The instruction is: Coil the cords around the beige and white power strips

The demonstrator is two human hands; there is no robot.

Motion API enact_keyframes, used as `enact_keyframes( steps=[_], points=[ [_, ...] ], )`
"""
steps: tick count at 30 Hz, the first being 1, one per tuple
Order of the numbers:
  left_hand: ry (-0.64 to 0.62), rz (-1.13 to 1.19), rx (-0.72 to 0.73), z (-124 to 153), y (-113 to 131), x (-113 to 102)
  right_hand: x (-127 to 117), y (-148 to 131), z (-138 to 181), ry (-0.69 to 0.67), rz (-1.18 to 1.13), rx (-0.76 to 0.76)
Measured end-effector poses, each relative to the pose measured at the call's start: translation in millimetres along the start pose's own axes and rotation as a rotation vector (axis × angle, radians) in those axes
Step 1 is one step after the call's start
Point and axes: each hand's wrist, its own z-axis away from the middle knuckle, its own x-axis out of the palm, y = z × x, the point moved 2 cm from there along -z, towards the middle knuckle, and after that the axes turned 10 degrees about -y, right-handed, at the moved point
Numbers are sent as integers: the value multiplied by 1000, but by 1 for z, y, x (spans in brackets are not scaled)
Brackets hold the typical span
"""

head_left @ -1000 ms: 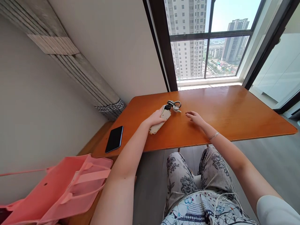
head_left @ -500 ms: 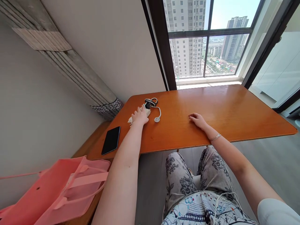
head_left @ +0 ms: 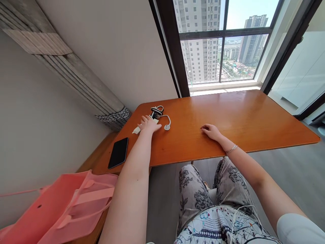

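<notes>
A white power strip [head_left: 136,130] lies at the far left of the orange wooden table [head_left: 241,115]. Its bundled cord [head_left: 156,110] sits at its far end and a loose plug [head_left: 167,127] trails to the right. My left hand [head_left: 148,124] rests flat on top of the strip, fingers stretched out and covering most of it. My right hand [head_left: 211,131] lies on the bare table near the middle, fingers loosely curled, holding nothing.
A black phone [head_left: 118,152] lies at the table's near left corner. A pink tote bag [head_left: 61,206] sits on a lower wooden surface at bottom left. A folded grey mat [head_left: 76,78] leans on the wall. A large window [head_left: 220,44] is behind the table.
My left hand has pushed the power strip away from the middle toward the table's far left; the plug came loose from the cord bundle. My right hand has stayed in place.
</notes>
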Motion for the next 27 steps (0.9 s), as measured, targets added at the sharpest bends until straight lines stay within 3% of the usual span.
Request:
enact_keyframes(
  steps=[6, 11, 14, 19, 24, 27],
  points=[
    [8, 118, -51, 12, -1, -17, 0, 0, 0, 4, 23, -11],
    [231, 96, 3, 26, 6, -30, -1, 0, 0, 6, 20, -18],
    [287, 95, 109, 34, 20, -28, -1, 0, 0, 10, 9, -21],
    [320, 186, 422, 62, 68, -8, 1, 1, -1, 42, -33, -41],
    [303, 411, 747, 103, 126, 27, -1, 1, -2, 138, -70, -72],
    [286, 457, 882, 121, 149, 50, -4, 1, -2, 187, -67, -90]
  ],
)
